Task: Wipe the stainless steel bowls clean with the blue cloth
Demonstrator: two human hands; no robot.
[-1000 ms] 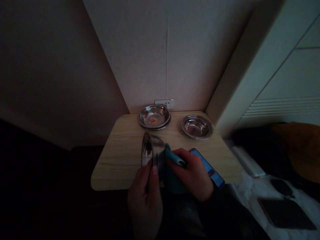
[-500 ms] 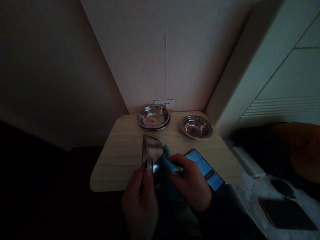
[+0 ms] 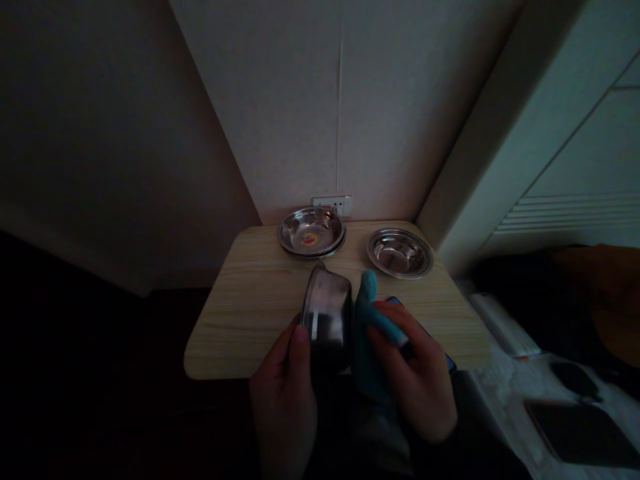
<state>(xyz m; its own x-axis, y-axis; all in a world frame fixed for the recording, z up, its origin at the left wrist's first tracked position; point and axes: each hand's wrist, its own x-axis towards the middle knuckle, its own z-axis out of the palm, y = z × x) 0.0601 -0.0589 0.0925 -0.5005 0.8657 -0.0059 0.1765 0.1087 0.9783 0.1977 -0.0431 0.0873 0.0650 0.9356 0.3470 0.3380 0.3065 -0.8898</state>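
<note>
My left hand point(image 3: 285, 380) grips the rim of a shiny steel bowl point(image 3: 327, 313), thumb on the near side. The bowl is tipped on its side above the table's front edge, its outer base turned to the right. A teal cloth point(image 3: 367, 353) is bunched in my right hand point(image 3: 417, 373), close to the bowl's base; whether they touch I cannot tell. Under the right hand lies a phone point(image 3: 450, 363), mostly covered. Behind the held bowl, a stack of steel bowls point(image 3: 310, 231) shows a sticker inside the top one. More nested steel bowls point(image 3: 399, 253) stand to the right.
The light wood table point(image 3: 240, 300) has rounded corners and meets the wall, where a power socket point(image 3: 333, 204) sits. On the right, a pale quilted surface point(image 3: 505, 393) bears a dark flat tablet-like object point(image 3: 580, 432) and dark and orange fabric point(image 3: 600, 287).
My right hand with the cloth has moved right, away from the bowl, and now covers most of the phone. The bowl has shifted slightly right and turned, showing more of its outer side.
</note>
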